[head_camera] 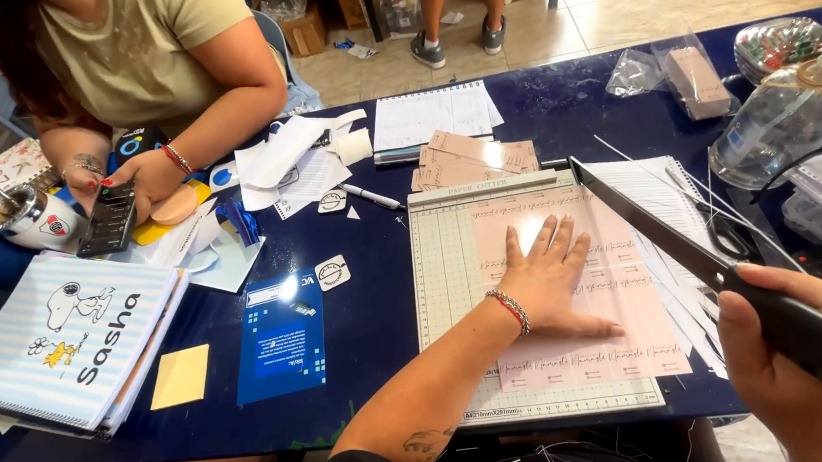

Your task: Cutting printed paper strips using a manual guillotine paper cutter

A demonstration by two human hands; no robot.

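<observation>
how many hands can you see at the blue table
4. The wearer's left hand presses the pink sheet, their right hand grips the cutter handle. A co-worker's two hands are on a calculator.

The paper cutter (448,263) has a matt pale plastic base printed with a fine grid; along its far side the raised blade (646,220) is dark, smooth metal with a matt black plastic handle (804,335). On the base lies thin pink paper (610,305), matt and smooth. The worktop (365,315) beside the cutter is glossy dark blue. Beyond the blade stands a clear, shiny plastic pump bottle (781,123).
</observation>
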